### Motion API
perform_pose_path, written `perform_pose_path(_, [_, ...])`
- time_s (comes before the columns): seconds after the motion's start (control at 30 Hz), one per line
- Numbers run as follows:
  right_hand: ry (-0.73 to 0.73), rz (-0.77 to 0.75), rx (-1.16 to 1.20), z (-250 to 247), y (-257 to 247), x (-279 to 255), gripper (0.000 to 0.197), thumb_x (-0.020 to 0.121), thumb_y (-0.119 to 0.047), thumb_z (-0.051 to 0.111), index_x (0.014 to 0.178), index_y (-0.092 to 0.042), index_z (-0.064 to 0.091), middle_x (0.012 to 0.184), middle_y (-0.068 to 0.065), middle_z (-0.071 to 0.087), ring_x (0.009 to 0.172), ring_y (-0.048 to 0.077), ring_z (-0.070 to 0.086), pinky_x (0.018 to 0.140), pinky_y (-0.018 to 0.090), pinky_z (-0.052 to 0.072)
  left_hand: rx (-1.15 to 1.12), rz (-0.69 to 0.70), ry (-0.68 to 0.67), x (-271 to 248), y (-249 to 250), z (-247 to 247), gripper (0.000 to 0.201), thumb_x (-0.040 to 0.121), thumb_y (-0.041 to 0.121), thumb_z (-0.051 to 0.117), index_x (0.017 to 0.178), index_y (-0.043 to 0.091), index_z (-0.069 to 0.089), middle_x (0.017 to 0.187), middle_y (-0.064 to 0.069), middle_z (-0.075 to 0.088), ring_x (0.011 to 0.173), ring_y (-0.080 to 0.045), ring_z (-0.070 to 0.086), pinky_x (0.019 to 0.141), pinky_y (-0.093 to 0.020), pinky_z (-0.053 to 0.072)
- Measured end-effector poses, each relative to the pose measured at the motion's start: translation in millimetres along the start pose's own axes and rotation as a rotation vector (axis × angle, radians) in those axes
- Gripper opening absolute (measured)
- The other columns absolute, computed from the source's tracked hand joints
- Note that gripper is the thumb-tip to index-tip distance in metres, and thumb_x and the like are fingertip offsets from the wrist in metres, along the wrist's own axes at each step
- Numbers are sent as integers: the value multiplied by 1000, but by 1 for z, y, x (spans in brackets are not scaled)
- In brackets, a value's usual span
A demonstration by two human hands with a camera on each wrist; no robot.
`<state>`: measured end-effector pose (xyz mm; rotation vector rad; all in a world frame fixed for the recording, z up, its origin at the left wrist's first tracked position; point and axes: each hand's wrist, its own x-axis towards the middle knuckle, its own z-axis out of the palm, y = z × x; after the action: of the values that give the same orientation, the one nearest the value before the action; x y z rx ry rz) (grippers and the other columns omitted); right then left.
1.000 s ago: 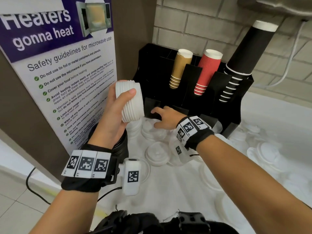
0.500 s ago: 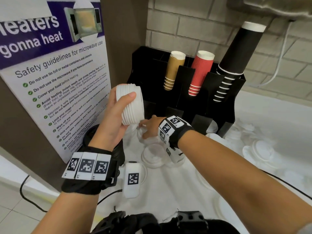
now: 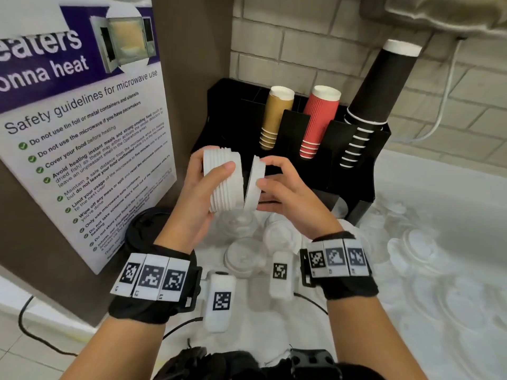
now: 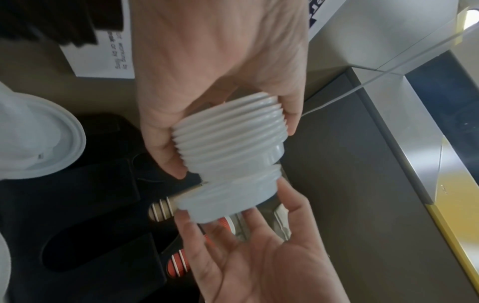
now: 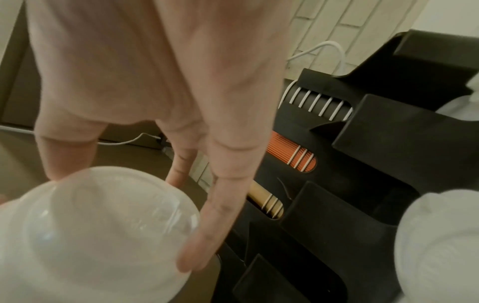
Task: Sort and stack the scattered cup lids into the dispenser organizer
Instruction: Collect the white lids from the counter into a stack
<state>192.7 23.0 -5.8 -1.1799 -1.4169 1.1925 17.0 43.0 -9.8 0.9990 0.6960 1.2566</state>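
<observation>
Nearest me, loose white lids (image 3: pixel 244 256) lie scattered on the white counter (image 3: pixel 411 311). Above them my left hand (image 3: pixel 192 204) grasps a stack of white lids (image 3: pixel 223 183) on its side, thumb across the ribbed edges. My right hand (image 3: pixel 285 193) pinches a single lid (image 3: pixel 255 182) by its rim, tilted against the stack's right end. Beyond stands the black organizer (image 3: pixel 365 171), holding tan, red and black cups.
</observation>
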Motion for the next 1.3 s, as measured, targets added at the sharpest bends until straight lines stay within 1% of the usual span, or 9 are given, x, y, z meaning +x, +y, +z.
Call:
perform_pose_path(0.23, [-21, -109, 33, 1, -6, -14, 55, 82, -21, 61, 133, -35, 49, 126, 6, 58, 110, 23, 63, 90, 43, 55, 112, -24, -145, -4, -1, 4, 51, 78, 30, 65, 127, 26, 52, 98, 13, 69, 89, -5, 67, 63, -22, 52])
perform_pose_path(0.63, [-18, -137, -18, 13, -15, -19, 52, 81, -17, 68, 128, -32, 51, 127, 6, 55, 109, 29, 62, 89, 53, 54, 83, -15, -101, -9, 0, 5, 46, 76, 32, 66, 121, 32, 53, 94, 15, 69, 87, -6, 67, 60, -23, 52])
perform_pose_path(0.77, [-58, -155, -1, 13, -15, -15, 52, 83, -29, 68, 131, -36, 50, 127, 5, 56, 111, 26, 63, 91, 48, 54, 87, -5, -96, -10, 2, 2, 48, 75, 31, 67, 121, 33, 52, 99, 14, 68, 89, -5, 67, 60, -24, 53])
perform_pose_path(0.87, [6, -50, -3, 9, -12, 1, 40, 94, -42, 54, 133, -38, 49, 125, 2, 60, 116, 18, 60, 96, 36, 52, 55, 42, -26, -7, 7, 0, 43, 74, 30, 67, 114, 32, 54, 102, 12, 64, 88, -2, 65, 60, -21, 52])
perform_pose_path(0.93, [35, 84, -246, 8, -6, 21, 34, 97, -40, 51, 130, -30, 56, 124, -3, 60, 117, 16, 57, 100, 32, 47, 14, 76, 25, -4, 11, -2, 44, 74, 28, 65, 116, 27, 52, 105, 9, 62, 89, -3, 64, 60, -22, 52])
perform_pose_path(1.0, [-189, 221, -720, 12, 6, 41, 45, 94, -40, 56, 137, -25, 51, 136, -1, 54, 125, 18, 50, 103, 28, 39, -17, 94, 44, -3, 15, -4, 46, 75, 27, 64, 119, 23, 49, 108, 5, 59, 90, -5, 63, 59, -24, 53])
perform_pose_path(1.07, [-425, 336, -1096, 22, 20, 55, 68, 88, -47, 62, 147, -28, 34, 148, 4, 41, 132, 23, 43, 100, 29, 36, -35, 92, 52, -2, 17, -6, 44, 76, 27, 64, 117, 25, 50, 108, 6, 60, 87, -4, 65, 57, -25, 53])
perform_pose_path(1.17, [-536, 337, -1359, 37, 40, 69, 85, 79, -49, 70, 150, -31, 26, 144, 10, 38, 126, 30, 47, 94, 35, 44, -43, 86, 45, -3, 16, -6, 47, 73, 28, 68, 116, 27, 51, 109, 6, 60, 90, -6, 65, 58, -25, 54])
perform_pose_path(1.3, [-578, 318, -1494, 48, 57, 80, 77, 82, -36, 70, 146, -29, 29, 132, 14, 39, 110, 34, 54, 86, 41, 53, -22, 79, 38, -3, 15, -7, 66, 59, 40, 75, 120, 26, 51, 114, 2, 59, 97, -11, 63, 63, -27, 55])
